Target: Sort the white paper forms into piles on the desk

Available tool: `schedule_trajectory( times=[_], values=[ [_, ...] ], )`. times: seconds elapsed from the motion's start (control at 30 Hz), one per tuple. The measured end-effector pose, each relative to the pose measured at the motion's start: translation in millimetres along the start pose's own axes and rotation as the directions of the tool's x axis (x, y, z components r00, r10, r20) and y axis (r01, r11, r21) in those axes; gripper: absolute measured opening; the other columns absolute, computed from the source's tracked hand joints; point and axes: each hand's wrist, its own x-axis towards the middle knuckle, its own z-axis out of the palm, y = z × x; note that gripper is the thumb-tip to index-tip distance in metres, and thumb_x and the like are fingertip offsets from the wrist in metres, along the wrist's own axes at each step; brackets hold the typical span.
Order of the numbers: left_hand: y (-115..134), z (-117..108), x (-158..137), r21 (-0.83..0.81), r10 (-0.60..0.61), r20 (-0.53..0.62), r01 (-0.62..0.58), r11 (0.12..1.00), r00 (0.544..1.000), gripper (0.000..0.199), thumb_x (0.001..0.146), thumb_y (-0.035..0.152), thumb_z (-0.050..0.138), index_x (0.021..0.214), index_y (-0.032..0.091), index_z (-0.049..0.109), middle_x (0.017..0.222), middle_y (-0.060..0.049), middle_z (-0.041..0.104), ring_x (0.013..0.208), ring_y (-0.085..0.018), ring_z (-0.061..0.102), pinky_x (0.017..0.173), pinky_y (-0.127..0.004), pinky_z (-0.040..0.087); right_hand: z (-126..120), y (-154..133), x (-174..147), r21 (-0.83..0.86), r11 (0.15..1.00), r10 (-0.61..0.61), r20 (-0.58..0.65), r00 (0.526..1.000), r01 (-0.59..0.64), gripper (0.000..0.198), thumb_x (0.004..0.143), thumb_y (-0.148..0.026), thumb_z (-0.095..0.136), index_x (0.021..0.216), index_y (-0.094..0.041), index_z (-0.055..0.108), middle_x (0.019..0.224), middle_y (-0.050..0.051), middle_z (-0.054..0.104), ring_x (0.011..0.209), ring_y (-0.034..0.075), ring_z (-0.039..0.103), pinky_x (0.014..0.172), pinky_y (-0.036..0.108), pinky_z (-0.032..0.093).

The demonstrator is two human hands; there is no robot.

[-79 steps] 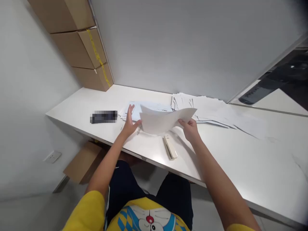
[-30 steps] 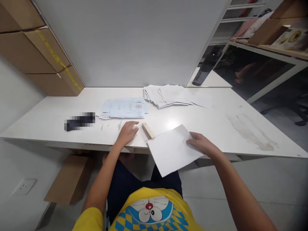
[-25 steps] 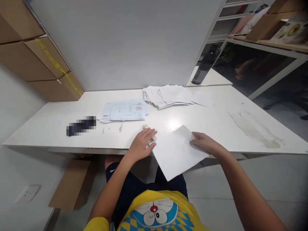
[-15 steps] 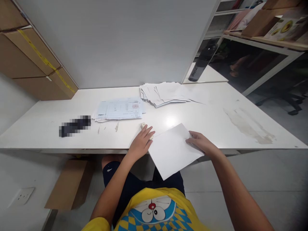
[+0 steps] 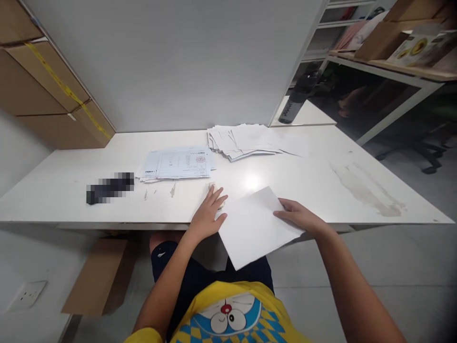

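Paper (image 5: 259,228) is pinched at its right edge between thumb and fingers of the right hand (image 5: 298,216); the left hand (image 5: 207,216) is laid over the stapler (image 5: 213,186), fingers spread, not wrapped round it. Paper's left corner is set right by the stapler's near end; whether it's in the mouth can't be told, view blocked by the hand. Main risk: paper could be skewed if the stapler is pressed or nudged, since a firm pinch is seen on one side only. Fanned edges possible if that pinch is eased; sheet count can't be made out. Sag is invited too: near corner is hung past the desk's (image 5: 314,166) front edge. Leftward and back, travel is limited by the forms (image 5: 182,164) and white pile (image 5: 246,143). Widest stretch of desk is offered right of the right hand, smear (image 5: 367,190) included.
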Motion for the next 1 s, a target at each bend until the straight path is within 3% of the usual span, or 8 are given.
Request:
schedule_trajectory(
  times=[0.3, 0.43, 0.7, 0.87, 0.93, 1.0],
  values=[
    [-1.0, 3.2, 2.5, 0.046, 0.025, -0.046, -0.023, 0.999, 0.999, 0.044, 0.100, 0.032, 0.043, 0.144, 0.025, 0.044, 0.159, -0.006, 0.035, 0.153, -0.029, 0.013, 0.119, -0.052, 0.033, 3.6, 3.6, 4.6, 0.038, 0.999, 0.002, -0.110, 0.994, 0.003, 0.039, 0.074, -0.033, 0.071, 0.111, -0.022, 0.070, 0.105, 0.009, 0.075, 0.089, 0.031, 0.071, 0.071, 0.039, 0.057],
    [-6.4, 8.3, 3.4, 0.155, 0.085, -0.025, -0.080, 0.985, 0.996, 0.044, 0.102, 0.022, 0.032, 0.144, 0.021, 0.043, 0.156, -0.008, 0.040, 0.152, -0.026, 0.015, 0.122, -0.052, 0.028, 3.0, 6.5, 4.7, 0.019, 1.000, 0.025, -0.125, 0.992, -0.022, 0.044, 0.076, -0.033, 0.070, 0.118, -0.022, 0.068, 0.106, 0.009, 0.075, 0.089, 0.029, 0.071, 0.071, 0.037, 0.057],
    [-2.1, 12.4, -4.7, 0.222, 0.079, -0.044, -0.067, 0.973, 0.996, 0.047, 0.101, 0.025, 0.035, 0.148, 0.022, 0.039, 0.158, -0.009, 0.035, 0.152, -0.027, 0.016, 0.120, -0.052, 0.030, 14.5, -4.8, 4.9, 0.027, 0.999, 0.038, -0.156, 0.987, -0.035, 0.036, 0.072, -0.026, 0.065, 0.108, -0.023, 0.072, 0.093, 0.008, 0.076, 0.083, 0.030, 0.070, 0.070, 0.039, 0.056],
    [0.1, 14.2, -10.3, 0.294, 0.092, -0.106, -0.057, 0.954, 0.990, 0.051, 0.101, 0.024, 0.036, 0.152, 0.024, 0.030, 0.160, -0.008, 0.032, 0.152, -0.026, 0.017, 0.118, -0.048, 0.036, 6.9, -0.6, 10.7, -0.238, 0.965, -0.138, -0.111, 0.984, 0.108, 0.033, 0.076, -0.035, 0.061, 0.106, -0.022, 0.071, 0.100, 0.007, 0.074, 0.091, 0.030, 0.068, 0.075, 0.039, 0.054],
    [-1.0, 19.2, -9.6, 0.332, 0.060, -0.187, 0.005, 0.943, 0.981, 0.059, 0.101, 0.025, 0.038, 0.156, 0.023, 0.019, 0.163, -0.010, 0.023, 0.152, -0.028, 0.012, 0.117, -0.049, 0.036, -8.1, 1.7, 22.5, -0.337, 0.928, -0.204, -0.107, 0.973, 0.157, 0.034, 0.076, -0.040, 0.060, 0.103, -0.021, 0.071, 0.101, 0.008, 0.074, 0.091, 0.031, 0.067, 0.075, 0.038, 0.053],
    [-1.4, 23.4, -8.0, 0.332, -0.005, -0.260, 0.094, 0.939, 0.966, 0.072, 0.100, 0.030, 0.044, 0.158, 0.019, 0.004, 0.165, -0.015, 0.012, 0.152, -0.032, 0.005, 0.116, -0.052, 0.036, -30.5, 0.6, 41.4, -0.365, 0.914, -0.261, -0.198, 0.945, 0.176, 0.035, 0.074, -0.042, 0.061, 0.099, -0.020, 0.071, 0.094, 0.009, 0.074, 0.087, 0.031, 0.066, 0.072, 0.038, 0.052]
  ],
)
